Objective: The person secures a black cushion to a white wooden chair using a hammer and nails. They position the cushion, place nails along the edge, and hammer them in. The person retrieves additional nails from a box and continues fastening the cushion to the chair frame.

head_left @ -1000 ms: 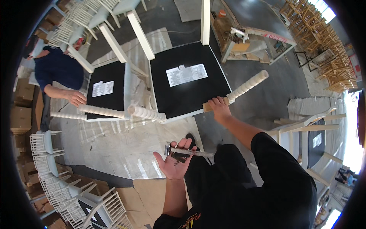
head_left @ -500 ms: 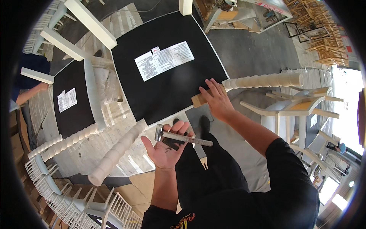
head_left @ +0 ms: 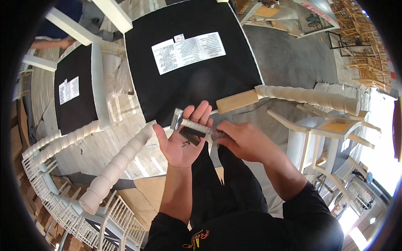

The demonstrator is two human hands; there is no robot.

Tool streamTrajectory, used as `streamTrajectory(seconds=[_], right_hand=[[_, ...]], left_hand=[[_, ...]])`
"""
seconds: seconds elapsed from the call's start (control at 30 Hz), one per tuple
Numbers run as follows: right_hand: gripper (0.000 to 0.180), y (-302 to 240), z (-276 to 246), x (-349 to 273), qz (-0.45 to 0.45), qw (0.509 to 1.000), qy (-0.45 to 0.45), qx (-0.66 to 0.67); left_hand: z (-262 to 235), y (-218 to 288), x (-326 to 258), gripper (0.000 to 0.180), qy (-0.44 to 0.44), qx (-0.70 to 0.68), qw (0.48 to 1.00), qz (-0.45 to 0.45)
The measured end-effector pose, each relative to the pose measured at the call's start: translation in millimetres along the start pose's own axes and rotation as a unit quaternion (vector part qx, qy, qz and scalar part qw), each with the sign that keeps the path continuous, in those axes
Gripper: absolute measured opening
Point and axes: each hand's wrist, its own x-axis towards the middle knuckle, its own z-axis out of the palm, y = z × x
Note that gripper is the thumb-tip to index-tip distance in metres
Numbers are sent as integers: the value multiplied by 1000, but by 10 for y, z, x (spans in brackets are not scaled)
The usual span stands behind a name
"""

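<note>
My left hand (head_left: pixel 173 148) is palm up with fingers spread. A hammer (head_left: pixel 194 126) with a metal head and a worn, pale handle lies across its fingers. Under the handle is a small dark block (head_left: pixel 191 137), and a few thin dark pieces (head_left: pixel 185 144), perhaps nails, rest on the palm. My right hand (head_left: pixel 245 140) is closed around the handle's end. Just beyond both hands is an upturned chair seat (head_left: pixel 188 90) with a black underside and a white printed sheet (head_left: pixel 188 52). A bare wooden block (head_left: pixel 237 101) sits along its near right edge, beside a turned leg (head_left: pixel 307 97).
Another turned leg (head_left: pixel 119 167) juts toward me on the left. A second upturned chair (head_left: pixel 79 90) stands further left, with another person's hand (head_left: pixel 67 42) near its legs. Pale chairs (head_left: pixel 318 129) are on the right, and white spindle-back chairs (head_left: pixel 54 188) at lower left.
My right hand has left the wooden block at the seat's corner and taken hold of the hammer's handle. The other person's hand has moved farther back. My view has shifted slightly.
</note>
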Motion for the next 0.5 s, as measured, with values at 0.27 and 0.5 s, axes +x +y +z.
streamTrajectory(seconds=[0.27,0.5], right_hand=[[11,110,-165,246,70,962,124,232],[19,841,-356,1352,135,956,254,-59]], left_hand=[[127,-9,198,118,33,-101,994,27],[-9,106,355,111,63,-113,991,40]])
